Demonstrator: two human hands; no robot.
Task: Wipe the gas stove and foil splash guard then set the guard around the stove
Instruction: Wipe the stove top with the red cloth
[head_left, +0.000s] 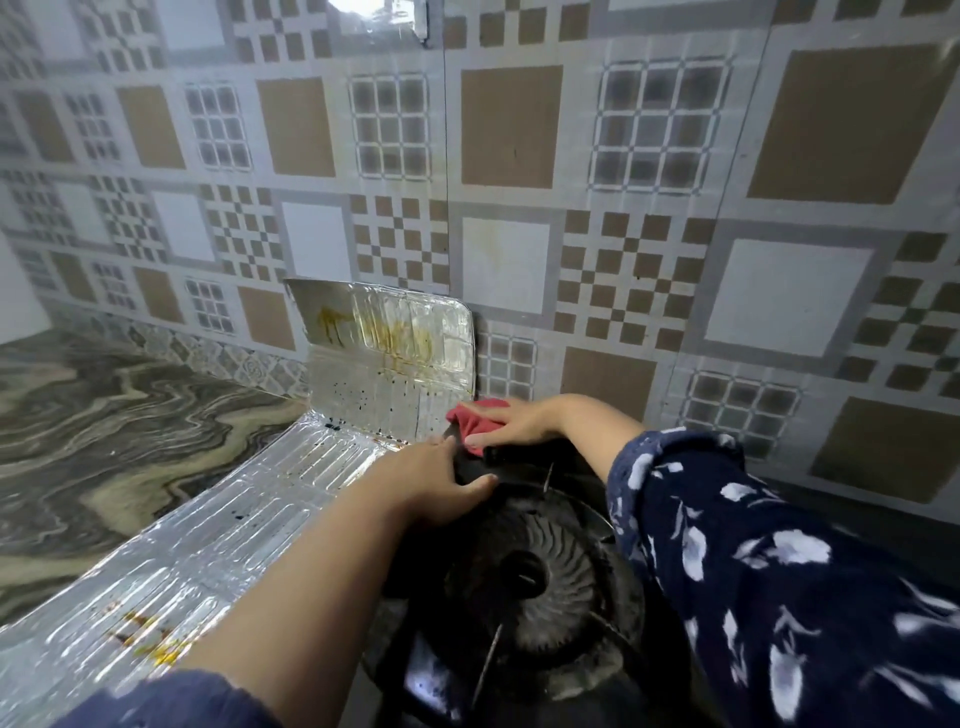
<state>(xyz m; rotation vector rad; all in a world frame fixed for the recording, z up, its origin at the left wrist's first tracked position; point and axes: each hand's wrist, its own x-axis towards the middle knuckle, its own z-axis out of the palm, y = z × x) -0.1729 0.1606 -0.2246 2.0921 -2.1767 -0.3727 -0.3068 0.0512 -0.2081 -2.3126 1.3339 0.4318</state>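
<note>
A black gas stove (524, 582) with a round burner and metal pot supports fills the lower middle. My right hand (514, 421) presses a red cloth (475, 418) onto the stove's far left corner. My left hand (431, 483) lies flat on the stove's left edge, fingers spread, holding nothing. The foil splash guard (234, 525) runs along the stove's left side, lying tilted outward on the counter. Its back panel (389, 353) stands against the wall, marked with yellow-brown stains and black specks.
A tiled wall (649, 208) with brown and grey squares rises right behind the stove. A marbled counter (104, 441) stretches to the left of the foil guard. My dark floral sleeve (753, 545) crosses over the stove's right side.
</note>
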